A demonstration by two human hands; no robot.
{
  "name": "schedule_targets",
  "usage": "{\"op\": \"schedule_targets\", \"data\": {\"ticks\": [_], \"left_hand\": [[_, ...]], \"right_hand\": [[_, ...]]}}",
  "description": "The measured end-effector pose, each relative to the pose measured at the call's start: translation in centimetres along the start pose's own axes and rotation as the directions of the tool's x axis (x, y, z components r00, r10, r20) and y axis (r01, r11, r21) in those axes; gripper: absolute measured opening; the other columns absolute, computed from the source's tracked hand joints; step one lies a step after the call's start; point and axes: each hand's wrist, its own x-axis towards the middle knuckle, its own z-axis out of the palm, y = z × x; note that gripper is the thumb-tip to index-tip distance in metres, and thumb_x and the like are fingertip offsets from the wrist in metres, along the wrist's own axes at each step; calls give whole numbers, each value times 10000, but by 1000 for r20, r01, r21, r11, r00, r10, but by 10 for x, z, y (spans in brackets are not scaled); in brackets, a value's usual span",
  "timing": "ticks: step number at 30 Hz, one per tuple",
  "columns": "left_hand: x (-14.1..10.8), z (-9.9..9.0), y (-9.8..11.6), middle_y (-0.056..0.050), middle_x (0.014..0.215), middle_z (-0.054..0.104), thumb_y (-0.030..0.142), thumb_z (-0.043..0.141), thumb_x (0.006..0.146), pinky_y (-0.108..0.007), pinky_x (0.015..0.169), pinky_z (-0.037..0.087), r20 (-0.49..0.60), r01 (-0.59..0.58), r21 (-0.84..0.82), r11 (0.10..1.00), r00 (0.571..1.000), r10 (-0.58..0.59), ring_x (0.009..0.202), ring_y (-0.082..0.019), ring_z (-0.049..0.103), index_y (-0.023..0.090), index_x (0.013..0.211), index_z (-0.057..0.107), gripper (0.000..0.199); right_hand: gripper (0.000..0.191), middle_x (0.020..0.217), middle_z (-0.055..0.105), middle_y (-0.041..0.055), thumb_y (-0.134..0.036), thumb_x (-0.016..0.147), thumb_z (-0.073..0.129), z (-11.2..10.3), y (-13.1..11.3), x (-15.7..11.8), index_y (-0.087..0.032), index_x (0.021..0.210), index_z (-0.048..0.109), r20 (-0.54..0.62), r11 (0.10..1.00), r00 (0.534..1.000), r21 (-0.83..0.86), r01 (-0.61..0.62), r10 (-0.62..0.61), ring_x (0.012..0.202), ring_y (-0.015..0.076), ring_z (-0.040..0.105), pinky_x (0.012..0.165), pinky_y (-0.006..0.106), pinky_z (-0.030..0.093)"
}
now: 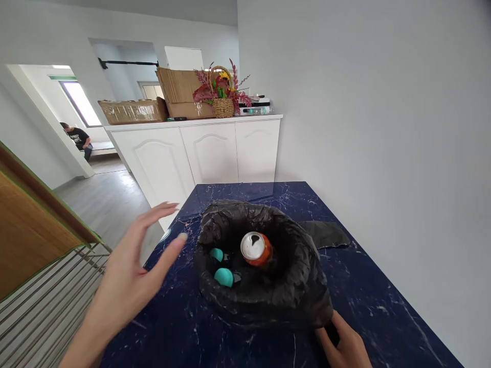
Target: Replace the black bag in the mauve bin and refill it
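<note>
A bin lined with a black trash bag (264, 301) stands on the dark blue marbled table, the bag folded out over its rim. Inside it are an opened orange-red drink can (253, 248), standing with its silver top up, and two teal caps (223, 277) that look like bottle tops; what lies below them is dark. Left of the bin, my left hand (132, 281) hovers with thumb and fingers spread, holding nothing and apart from the bag. At the bin's near right side, my right hand (345, 342) is closed on the bag's lower edge, its fingertips partly hidden.
Behind the bin, a flat black plastic piece (326, 233) lies on the blue table (383, 306). Beyond are white cabinets (210, 148) bearing cardboard boxes (134, 111) and a flower basket (222, 107). A metal rack (49, 301) is at left, a wall at right. A person (79, 138) sits far off.
</note>
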Motion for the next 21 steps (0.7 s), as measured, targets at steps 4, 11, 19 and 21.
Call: {"op": "schedule_targets", "data": {"ticks": [4,11,19,21], "left_hand": [[-17,-26,-57,-106,1414,697,688,574,946,-603,1246,416,-44,54,354,934,998,-41,1449,-400,573,322,1338,625,538],[-79,-41,-160,-159,1346,731,710,521,898,-574,1061,545,128,266,567,780,907,-402,1225,-450,706,284,1293,627,590],[-101,-29,-155,-89,1200,741,711,574,883,-467,831,608,187,391,477,787,830,-525,1025,-394,774,336,1287,619,553],[-90,-29,-137,-93,1224,737,721,597,876,-514,913,603,121,415,446,793,850,-513,1082,-405,755,327,1310,608,586]], "right_hand": [[654,1186,830,164,-842,942,557,-1,6,0,-287,1157,827,21,1000,1000,1,4,-4,964,357,833,647,304,671],[583,1122,845,156,-778,937,599,0,8,1,-292,1157,836,3,999,1000,-47,20,-20,862,344,833,534,290,618],[512,1052,853,147,-703,938,623,0,8,0,-260,1103,817,-54,993,997,-105,47,-53,818,332,828,556,297,611],[492,1038,854,139,-692,940,622,0,9,-1,-262,1084,814,-52,993,997,-102,53,-58,840,332,830,591,298,624]]}}
